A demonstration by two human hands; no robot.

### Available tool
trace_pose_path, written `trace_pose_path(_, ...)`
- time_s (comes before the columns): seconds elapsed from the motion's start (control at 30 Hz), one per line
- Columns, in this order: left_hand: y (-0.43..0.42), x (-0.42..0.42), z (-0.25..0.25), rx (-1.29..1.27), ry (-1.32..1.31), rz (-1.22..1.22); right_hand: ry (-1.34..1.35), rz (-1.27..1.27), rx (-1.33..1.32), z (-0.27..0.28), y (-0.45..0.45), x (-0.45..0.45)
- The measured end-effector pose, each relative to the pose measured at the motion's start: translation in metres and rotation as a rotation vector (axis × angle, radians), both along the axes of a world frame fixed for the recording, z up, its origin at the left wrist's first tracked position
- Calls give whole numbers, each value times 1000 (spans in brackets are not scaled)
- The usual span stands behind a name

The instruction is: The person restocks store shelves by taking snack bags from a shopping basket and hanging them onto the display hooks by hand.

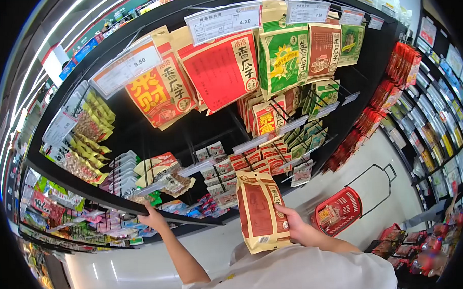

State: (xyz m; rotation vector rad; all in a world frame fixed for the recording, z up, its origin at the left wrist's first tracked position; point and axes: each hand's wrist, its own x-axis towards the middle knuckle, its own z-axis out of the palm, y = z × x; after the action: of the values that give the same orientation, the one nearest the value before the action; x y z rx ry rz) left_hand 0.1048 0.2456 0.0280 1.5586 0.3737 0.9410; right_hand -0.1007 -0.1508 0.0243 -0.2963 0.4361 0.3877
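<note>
Head view: my right hand (295,223) is holding a brown bag (256,210), thumb on its front and grip closed around its right edge. The bag is standing nearly upright before my shirt (297,269), its printed face and folded top showing. My left hand (155,218) is touching, or nearly touching, the near left edge of the rack (124,140); I cannot tell whether its fingers are curling around anything.

As I judge it, the picking-up is done: the bag is hanging on no hook, and my right hand alone is bearing it. The setting-down is not yet done, for the bag is resting on nothing below. A red basket (352,197) is standing apart on the right, already holding something in packaging.

Across the far side of the black rack, a red bag (221,73), a green bag (284,56) and a similar brown one are hanging under price tags (227,23). Smaller packs are filling the lower hooks. Below, a pale floor (129,275) is reflecting light. Strip lights (44,41) are running along the far left, and stocked shelves (437,132) are lining the right.
</note>
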Motion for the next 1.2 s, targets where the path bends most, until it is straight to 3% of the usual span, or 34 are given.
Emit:
trace_pose_path(0.2, -12, 5, 5, 46, -28, 120, -1, 85, 21, -11, -24, -7)
trace_pose_path(0.3, -7, 8, -2, 32, -2, 151, 99, 151, 52, 9, -46, -20)
trace_pose_path(0.53, -15, 6, 5, 163, 0, 270, 26, 110, -3, -12, -99, -39)
trace_pose_path(0.8, 23, 18, -23, 156, -22, 158, 51, 157, 36, -39, -157, -70)
trace_pose_path(0.9, 27, 17, -22, 29, 72, 90, 67, 162, -46, -53, -184, -70)
trace_pose_path(0.97, 13, 10, -11, 71, 89, 185, 53, 230, -28, -62, -195, -74)
trace_pose_path(1.0, 27, 13, -20, 7, 89, 146, 56, 245, 28, -34, -197, -74)
trace_pose_path(1.1, 27, 10, -9, -44, 159, 66, 26, 131, 26, -27, -205, -81)
trace_pose_path(1.17, 2, -1, 15, -91, 193, 83, -35, 62, -78, -13, -214, -87)
trace_pose_path(1.2, 12, 7, 3, -95, 139, 88, -61, 24, -128, -10, -217, -89)
